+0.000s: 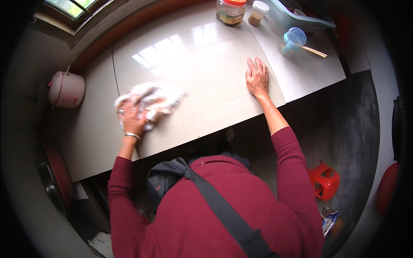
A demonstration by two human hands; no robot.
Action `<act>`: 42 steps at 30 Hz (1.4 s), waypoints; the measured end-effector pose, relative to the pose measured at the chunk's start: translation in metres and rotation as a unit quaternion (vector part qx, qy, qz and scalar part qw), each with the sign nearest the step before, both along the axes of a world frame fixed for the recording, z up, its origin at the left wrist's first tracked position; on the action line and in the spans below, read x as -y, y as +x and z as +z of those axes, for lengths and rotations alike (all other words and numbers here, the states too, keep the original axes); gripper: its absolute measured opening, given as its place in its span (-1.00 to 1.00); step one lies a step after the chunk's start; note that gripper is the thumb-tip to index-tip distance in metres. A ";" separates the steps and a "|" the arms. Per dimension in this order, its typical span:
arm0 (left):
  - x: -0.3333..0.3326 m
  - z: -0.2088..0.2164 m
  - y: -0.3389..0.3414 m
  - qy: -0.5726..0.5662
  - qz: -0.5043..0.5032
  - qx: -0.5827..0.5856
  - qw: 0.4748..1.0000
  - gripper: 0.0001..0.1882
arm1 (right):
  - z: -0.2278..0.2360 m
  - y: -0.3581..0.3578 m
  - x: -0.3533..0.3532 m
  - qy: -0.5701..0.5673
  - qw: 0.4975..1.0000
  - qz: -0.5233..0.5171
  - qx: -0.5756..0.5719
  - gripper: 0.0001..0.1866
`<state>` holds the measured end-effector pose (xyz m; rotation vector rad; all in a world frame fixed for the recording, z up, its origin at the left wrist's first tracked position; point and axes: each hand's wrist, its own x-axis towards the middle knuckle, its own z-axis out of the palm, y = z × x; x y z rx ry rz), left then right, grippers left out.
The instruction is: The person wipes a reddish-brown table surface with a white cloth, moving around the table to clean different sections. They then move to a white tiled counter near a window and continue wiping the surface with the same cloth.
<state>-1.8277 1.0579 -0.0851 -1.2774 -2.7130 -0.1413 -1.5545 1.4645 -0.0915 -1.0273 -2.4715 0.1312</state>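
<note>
A white cloth with brownish-pink markings [161, 99] lies bunched on the pale, glossy tiled counter [202, 107], left of its middle. My left hand [132, 119] presses down on the cloth's left part and grips it; hand and cloth are somewhat blurred. A light-coloured bracelet circles that wrist. On the counter's right side, my right hand [258, 78] rests palm down, holding nothing, its fingers stretched forward and slightly apart.
A pink-and-white rice cooker [67, 89] stands at the far left. Back right are a red-lidded jar [231, 13], a white-lidded jar [257, 13], a blue-lidded container [292, 41] with chopsticks, and a pale-blue basin [301, 19]. A red stool [325, 180] is on the floor, right.
</note>
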 end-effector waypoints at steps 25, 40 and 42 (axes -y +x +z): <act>0.011 -0.032 -0.113 -0.039 0.073 0.009 0.997 -0.44 | 0.002 -0.007 0.001 -0.003 1.000 0.003 -0.012 -0.56; -0.227 0.012 0.038 0.082 -0.107 0.221 0.966 -0.35 | 0.004 -0.007 0.000 -0.026 0.999 0.021 -0.032 -0.54; -0.205 0.024 0.039 0.282 -0.202 0.329 0.879 -0.31 | -0.013 -0.008 -0.010 -0.049 0.988 -0.037 -0.143 -0.56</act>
